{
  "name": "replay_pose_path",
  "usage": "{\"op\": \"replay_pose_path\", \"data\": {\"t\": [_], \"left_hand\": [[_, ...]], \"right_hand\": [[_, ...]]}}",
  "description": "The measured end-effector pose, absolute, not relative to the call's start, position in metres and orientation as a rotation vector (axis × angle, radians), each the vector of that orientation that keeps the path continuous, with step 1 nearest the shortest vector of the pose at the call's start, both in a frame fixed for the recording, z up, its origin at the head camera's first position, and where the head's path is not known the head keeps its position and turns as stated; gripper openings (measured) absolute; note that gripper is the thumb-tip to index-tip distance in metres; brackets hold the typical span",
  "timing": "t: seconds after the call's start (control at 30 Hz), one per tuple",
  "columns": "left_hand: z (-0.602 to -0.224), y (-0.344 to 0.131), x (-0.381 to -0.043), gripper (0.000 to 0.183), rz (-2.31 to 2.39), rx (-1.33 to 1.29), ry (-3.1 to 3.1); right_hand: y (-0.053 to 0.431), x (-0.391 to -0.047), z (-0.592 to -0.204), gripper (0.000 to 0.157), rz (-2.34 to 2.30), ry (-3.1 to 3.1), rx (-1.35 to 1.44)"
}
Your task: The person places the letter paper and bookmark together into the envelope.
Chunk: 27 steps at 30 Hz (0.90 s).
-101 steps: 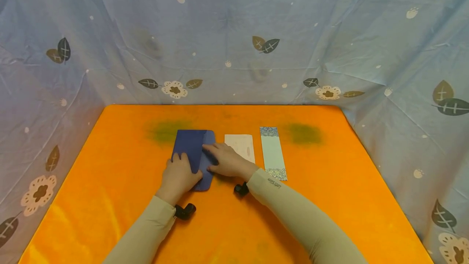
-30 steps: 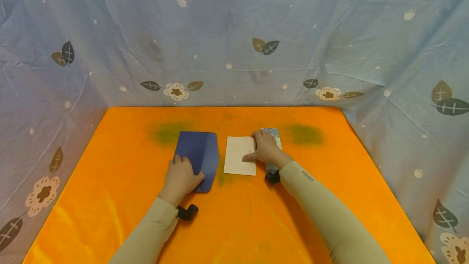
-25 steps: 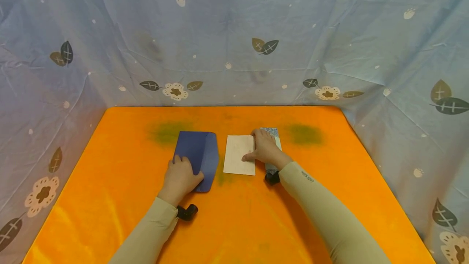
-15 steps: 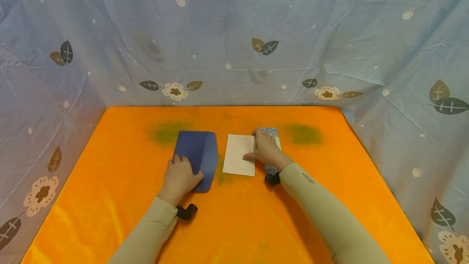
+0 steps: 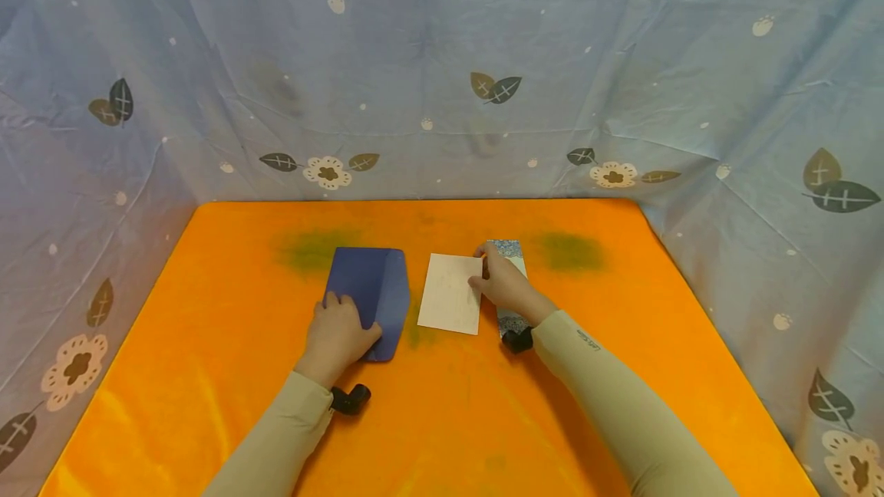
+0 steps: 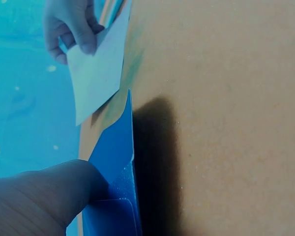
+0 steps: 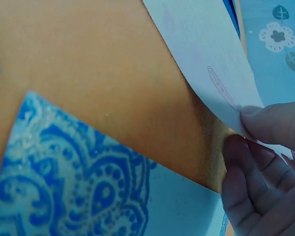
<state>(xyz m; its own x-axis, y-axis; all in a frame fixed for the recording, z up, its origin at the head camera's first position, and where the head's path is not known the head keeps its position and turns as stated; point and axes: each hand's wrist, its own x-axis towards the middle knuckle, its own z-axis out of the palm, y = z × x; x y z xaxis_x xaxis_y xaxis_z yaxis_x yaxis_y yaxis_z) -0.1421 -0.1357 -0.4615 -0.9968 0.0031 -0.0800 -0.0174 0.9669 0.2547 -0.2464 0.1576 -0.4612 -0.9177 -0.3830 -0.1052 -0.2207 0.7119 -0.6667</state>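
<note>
My left hand point(image 5: 336, 336) grips the near left part of a dark blue envelope point(image 5: 359, 271). Its flap point(image 5: 395, 297) lies unfolded toward the right. The left wrist view has the thumb point(image 6: 78, 179) over the envelope, whose edge casts a shadow on the table. With thumb and fingers, my right hand point(image 5: 509, 288) pinches the right edge of a white sheet of paper point(image 5: 445, 294). Faint print and a small outlined mark show on the paper point(image 7: 206, 59) in the right wrist view. It tilts up from the table in the left wrist view.
Under my right hand lies a pale strip point(image 5: 507, 248) with blue lace-like patterned ends, partly hidden by the wrist. An orange cloth point(image 5: 442, 420) covers the table. Blue curtains point(image 5: 387, 44) with leaves and flowers stand behind and at both sides.
My right hand has left the envelope's flap, moved right and taken hold of the white paper's right edge. The paper has turned slightly and lifted. My left hand stays on the envelope.
</note>
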Motion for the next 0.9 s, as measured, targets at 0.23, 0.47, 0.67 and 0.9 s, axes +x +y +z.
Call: {"op": "replay_pose_path", "data": {"t": [0.23,0.47,0.67,0.9], "left_hand": [[-0.4628,-0.1374,-0.1409,0.085,0.407,-0.022,3.027],[-0.4610,-0.1372,-0.1400,0.085,0.428,-0.033,3.031],[-0.4614,-0.1366,-0.1413,0.086,0.420,-0.024,3.023],[-0.4610,-0.1354,-0.1420,0.086,0.413,-0.020,3.025]], "right_hand": [[0.1599,-0.2453,-0.4600,0.041,-1.058,2.660,-0.497],[0.1622,-0.2441,-0.4554,0.038,-1.185,2.596,-0.479],[0.1644,-0.2483,-0.4564,0.036,-1.338,2.541,-0.425],[0.1610,-0.2517,-0.4557,0.035,-1.503,2.476,-0.305]]}}
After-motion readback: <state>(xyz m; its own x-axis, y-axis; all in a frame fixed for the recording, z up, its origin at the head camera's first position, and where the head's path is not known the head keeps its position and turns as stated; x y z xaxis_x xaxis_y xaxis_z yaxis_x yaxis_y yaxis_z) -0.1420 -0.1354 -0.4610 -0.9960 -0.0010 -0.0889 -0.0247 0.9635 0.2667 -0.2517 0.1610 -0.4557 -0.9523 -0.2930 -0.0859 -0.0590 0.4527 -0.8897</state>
